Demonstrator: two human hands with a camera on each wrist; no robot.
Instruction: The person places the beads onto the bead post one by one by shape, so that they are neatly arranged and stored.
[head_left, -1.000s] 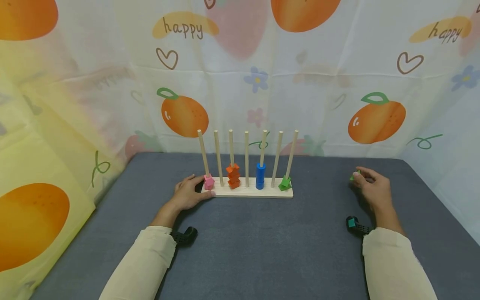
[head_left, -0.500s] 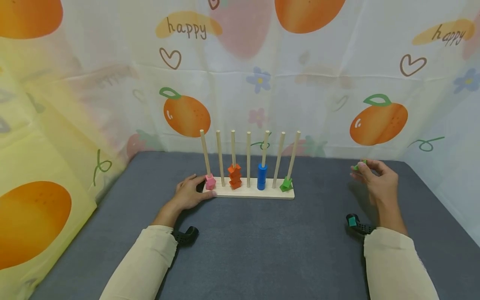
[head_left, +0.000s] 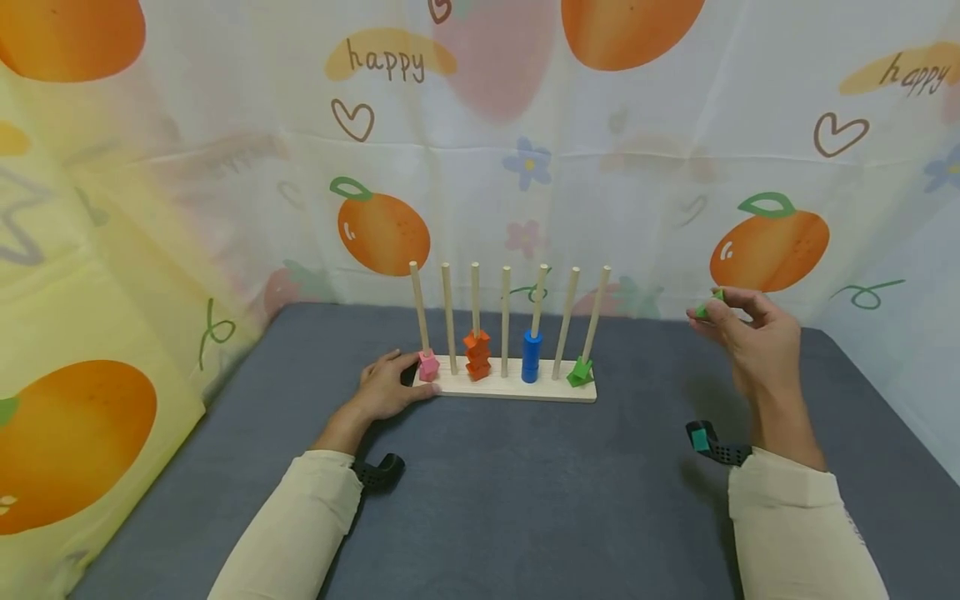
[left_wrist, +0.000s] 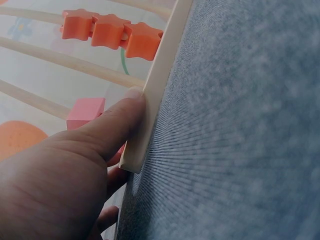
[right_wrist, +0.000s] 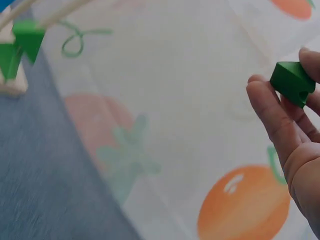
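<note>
In the head view my left hand grips the left end of a wooden peg board, thumb on its front edge, fingers partly hidden behind. The left wrist view shows that thumb against the base. Pink blocks sit on the leftmost peg, several orange star-shaped blocks on the third, blue cylinders on the fifth and green triangular blocks on the rightmost. My right hand, raised above the table at the right, pinches a green triangular block with a hole in it.
The pegs stand upright on a dark grey table. A printed cloth hangs behind it, and a yellow-tinted stretch of cloth borders the left side. A black wrist strap sticks out at my right wrist.
My right hand has lifted the green triangular block up from the table at the right. The left hand stays on the peg board. The head view has shifted slightly.
</note>
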